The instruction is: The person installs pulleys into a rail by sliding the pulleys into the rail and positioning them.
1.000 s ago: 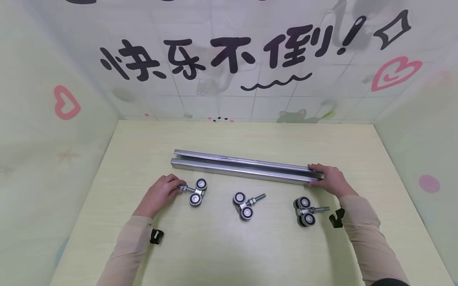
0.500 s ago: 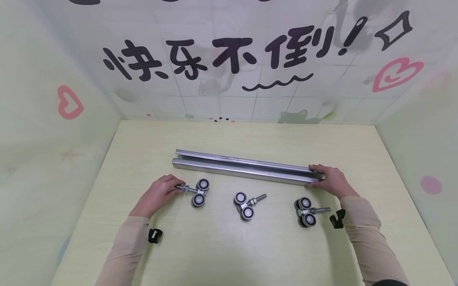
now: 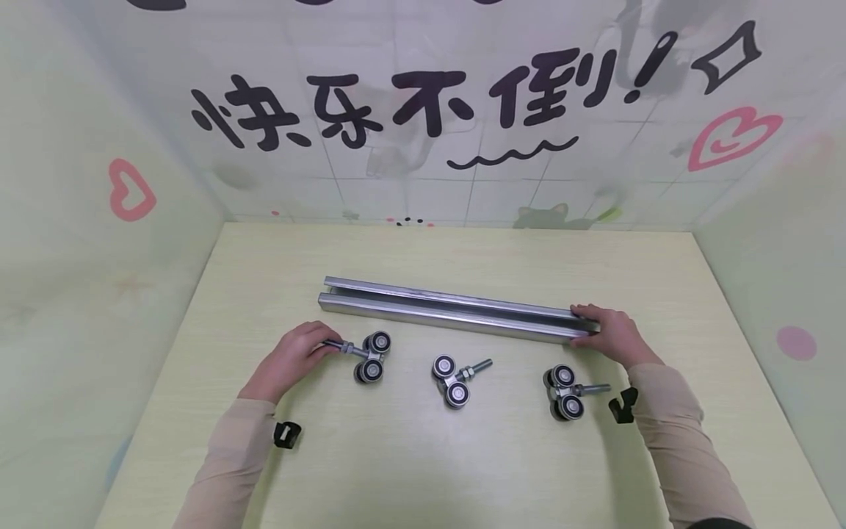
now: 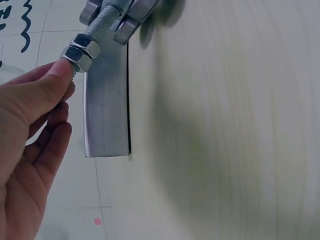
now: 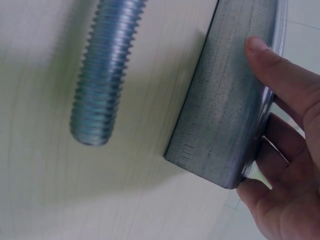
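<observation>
Between thumb and fingers, my left hand (image 3: 288, 361) pinches the threaded bolt of a roller trolley (image 3: 374, 358), near its two nuts (image 4: 81, 52). The trolley's wheels point right, just in front of the rail's left half. My right hand (image 3: 615, 333) grips the right end of a metal C-channel rail (image 3: 449, 308), thumb on the near side and fingers over the far side. The rail lies on the table with its slot facing up. In the right wrist view, a threaded bolt (image 5: 107, 70) stands close to the camera, beside the rail.
A second roller trolley (image 3: 452, 380) lies at mid-table, its bolt toward the upper right. Another trolley (image 3: 563, 391) rests in front of the right hand, bolt pointing right. The pale wooden table (image 3: 423, 470) is bordered by printed walls at back and sides.
My left hand has turned the left trolley slightly, and its wheels have shifted a little to the right. The right hand and the rail stay in place.
</observation>
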A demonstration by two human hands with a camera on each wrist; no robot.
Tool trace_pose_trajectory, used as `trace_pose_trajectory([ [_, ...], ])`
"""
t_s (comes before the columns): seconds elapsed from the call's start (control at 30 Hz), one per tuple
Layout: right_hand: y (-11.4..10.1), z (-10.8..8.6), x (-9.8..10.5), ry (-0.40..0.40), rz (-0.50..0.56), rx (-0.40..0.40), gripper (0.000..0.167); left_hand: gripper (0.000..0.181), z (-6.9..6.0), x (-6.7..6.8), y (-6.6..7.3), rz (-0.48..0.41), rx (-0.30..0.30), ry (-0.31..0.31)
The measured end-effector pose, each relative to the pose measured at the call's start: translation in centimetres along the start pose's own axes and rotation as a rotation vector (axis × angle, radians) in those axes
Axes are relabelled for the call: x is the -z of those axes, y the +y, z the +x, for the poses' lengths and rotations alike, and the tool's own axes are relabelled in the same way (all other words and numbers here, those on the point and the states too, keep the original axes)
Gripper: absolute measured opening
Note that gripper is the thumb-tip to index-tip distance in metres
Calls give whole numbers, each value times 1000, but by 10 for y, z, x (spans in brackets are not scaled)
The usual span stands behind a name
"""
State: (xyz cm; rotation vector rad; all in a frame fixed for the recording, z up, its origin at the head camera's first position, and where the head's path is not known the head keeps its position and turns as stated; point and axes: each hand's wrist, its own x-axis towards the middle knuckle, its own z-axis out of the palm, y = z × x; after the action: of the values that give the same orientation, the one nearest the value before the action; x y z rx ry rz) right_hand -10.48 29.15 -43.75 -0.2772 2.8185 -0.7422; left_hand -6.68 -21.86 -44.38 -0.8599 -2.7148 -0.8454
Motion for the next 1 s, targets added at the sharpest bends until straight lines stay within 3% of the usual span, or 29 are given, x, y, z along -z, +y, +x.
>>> trace_pose_trajectory([
  [0.37, -2, 0, 2, -25, -4, -43, 64, 17, 9, 1, 13, 26, -61, 4],
  [0.63, -2, -1, 2, -21, 0, -41, 64, 16, 16, -2, 21, -3, -113, 19],
  [1.0, -2, -1, 0, -13, -2, -33, 65, 19, 27, -15, 37, -26, -235, 33],
])
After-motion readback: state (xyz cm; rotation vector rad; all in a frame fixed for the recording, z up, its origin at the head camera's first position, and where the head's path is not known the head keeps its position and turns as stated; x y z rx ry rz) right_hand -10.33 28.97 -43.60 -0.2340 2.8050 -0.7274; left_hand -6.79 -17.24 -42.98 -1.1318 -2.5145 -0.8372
